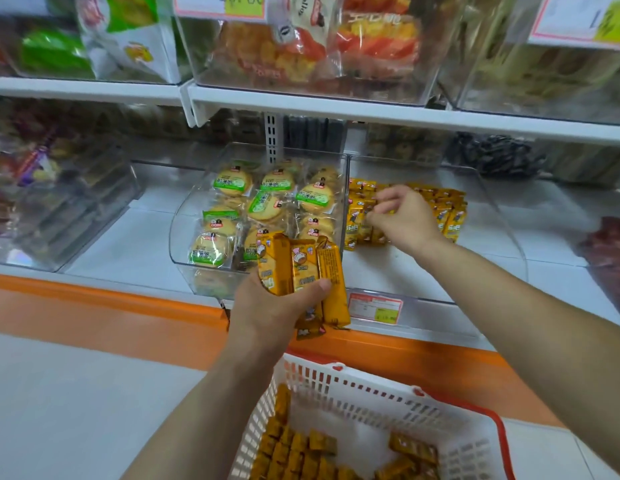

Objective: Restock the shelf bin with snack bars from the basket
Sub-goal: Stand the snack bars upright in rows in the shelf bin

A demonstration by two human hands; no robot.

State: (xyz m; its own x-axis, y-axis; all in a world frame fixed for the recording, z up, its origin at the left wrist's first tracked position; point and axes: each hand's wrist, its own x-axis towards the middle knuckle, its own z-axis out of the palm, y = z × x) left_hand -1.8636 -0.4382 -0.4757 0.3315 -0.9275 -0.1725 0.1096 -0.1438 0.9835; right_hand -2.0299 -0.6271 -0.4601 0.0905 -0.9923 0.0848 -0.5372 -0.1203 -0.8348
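Left hand (277,303) is up in front of the shelf edge, thumb and fingers wrapped round a fistful of yellow snack bars (301,268), and it's a firm grasp, the bars standing more or less upright and fanned, one with its printed back facing us, a couple more poking out below the palm. Over to the right, the right hand (402,216) is stretched out into the clear shelf bin (381,271), palm down, fingers bent, tips right on the stocked bars (450,209) packed along the far side of the bin. Is it pinching one or just touching? Can't tell from here, the knuckles hide it. The near part of that bin's floor is bare, and a red-and-yellow price tag (375,308) sits on its front lip. Just left of it, touching side to side, is another clear bin (183,244) full of round biscuits (263,202) in green-labelled wrappers; the left hand's bundle hangs in front of its near right corner. Down near us, below both forearms, is the white basket (370,393) with its red handle (499,424) lying on the right rim, and plenty more basket bars (294,452) are piled in its bottom, thickest on the left. An orange strip (128,306) runs along the shelf front, and a white upper shelf (336,109) carries more clear bins of packaged snacks above.
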